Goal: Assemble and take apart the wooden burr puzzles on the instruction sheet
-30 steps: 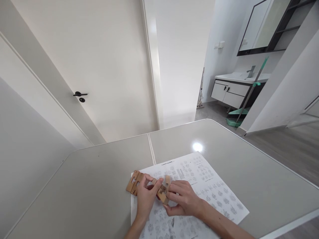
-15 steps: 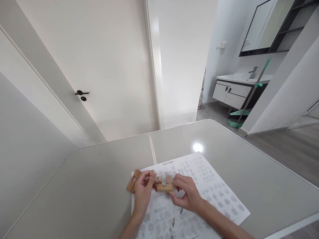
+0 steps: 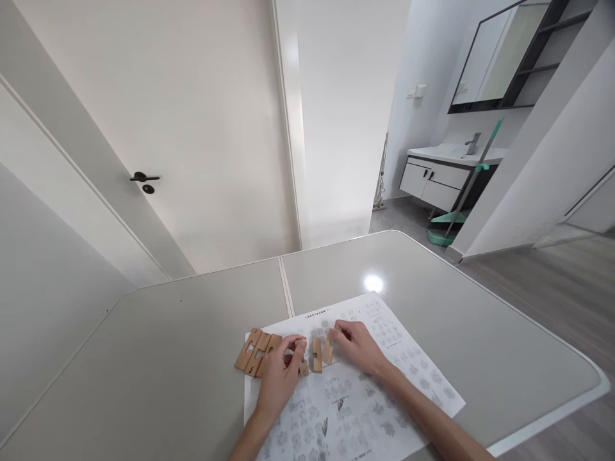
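My left hand (image 3: 280, 374) is closed, its thumb and fingertips pinched together beside a small wooden piece (image 3: 304, 369). Whether that piece is in the pinch or just below it, I cannot tell. With curled fingertips, my right hand (image 3: 359, 346) holds the upper end of a tilted wooden puzzle piece (image 3: 327, 352). Between the two hands, a notched wooden puzzle piece (image 3: 317, 362) lies lengthwise on the printed sheet (image 3: 355, 410). Left of my left hand, several notched wooden puzzle pieces (image 3: 254, 351) sit side by side, partly covered by that hand.
The sheet carries rows of small grey diagrams and lies on a grey table (image 3: 182, 371) with a pale edge and a seam. Beyond stand a white door (image 3: 216, 128), a washbasin cabinet (image 3: 432, 176) and a green dustpan (image 3: 442, 235).
The wooden pieces that were together between both hands are now apart on the sheet. My right hand has turned over one piece, and more of the row at left shows. The view has shifted slightly.
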Demonstrator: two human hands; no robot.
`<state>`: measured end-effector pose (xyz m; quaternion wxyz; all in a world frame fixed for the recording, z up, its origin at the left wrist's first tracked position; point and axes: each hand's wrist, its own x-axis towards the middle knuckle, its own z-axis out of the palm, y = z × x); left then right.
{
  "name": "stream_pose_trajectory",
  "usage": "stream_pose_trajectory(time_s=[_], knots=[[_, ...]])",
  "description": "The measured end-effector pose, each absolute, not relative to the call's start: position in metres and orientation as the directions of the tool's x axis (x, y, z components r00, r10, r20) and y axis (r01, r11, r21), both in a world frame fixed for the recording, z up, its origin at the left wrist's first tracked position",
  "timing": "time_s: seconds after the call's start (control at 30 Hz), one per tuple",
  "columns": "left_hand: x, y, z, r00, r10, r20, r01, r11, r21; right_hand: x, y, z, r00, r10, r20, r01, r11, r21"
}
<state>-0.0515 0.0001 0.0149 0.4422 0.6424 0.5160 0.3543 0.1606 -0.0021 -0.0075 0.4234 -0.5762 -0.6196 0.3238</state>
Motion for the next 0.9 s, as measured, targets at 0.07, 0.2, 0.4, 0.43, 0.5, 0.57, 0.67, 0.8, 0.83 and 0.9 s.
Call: stream_pose_trajectory(time_s=[0.07,0.2,0.4,0.43,0.5,0.57,0.67,0.8,0.83,0.9], knots=[[-0.051,0.001,0.012,0.207,0.978,0.019,0.391,-0.100,0.915,0.161,-0.002,-0.006,-0.032,0.988,0.148,0.546,0.142,-0.826],[-0.051,0.000,0.004,0.221,0.970,0.103,0.505,-0.204,0.838,0.160,-0.003,-0.007,-0.067,0.982,0.176,0.696,0.172,-0.697],[-0.052,0.000,-0.003,0.271,0.943,0.194,0.567,-0.319,0.759,0.155,-0.003,-0.014,-0.092,0.975,0.203,0.797,0.194,-0.572],[-0.052,0.000,-0.004,0.274,0.941,0.198,0.571,-0.325,0.754,0.154,-0.003,-0.015,-0.092,0.974,0.206,0.811,0.193,-0.552],[-0.052,0.001,-0.004,0.277,0.940,0.200,0.586,-0.330,0.740,0.151,-0.004,-0.017,-0.082,0.973,0.214,0.839,0.184,-0.513],[-0.051,0.001,-0.004,0.272,0.940,0.206,0.598,-0.333,0.729,0.147,-0.004,-0.018,-0.071,0.972,0.223,0.861,0.173,-0.478],[-0.050,0.002,-0.003,0.262,0.938,0.226,0.603,-0.342,0.721,0.142,-0.005,-0.020,-0.054,0.972,0.227,0.885,0.152,-0.440],[-0.049,0.001,-0.003,0.247,0.938,0.242,0.608,-0.345,0.715,0.138,-0.005,-0.020,-0.029,0.974,0.225,0.902,0.122,-0.414],[-0.048,0.001,-0.004,0.244,0.938,0.245,0.610,-0.345,0.714,0.137,-0.005,-0.020,-0.026,0.974,0.227,0.903,0.120,-0.412],[-0.048,0.001,-0.005,0.245,0.937,0.248,0.611,-0.347,0.711,0.136,-0.005,-0.020,-0.024,0.972,0.233,0.903,0.121,-0.412]])
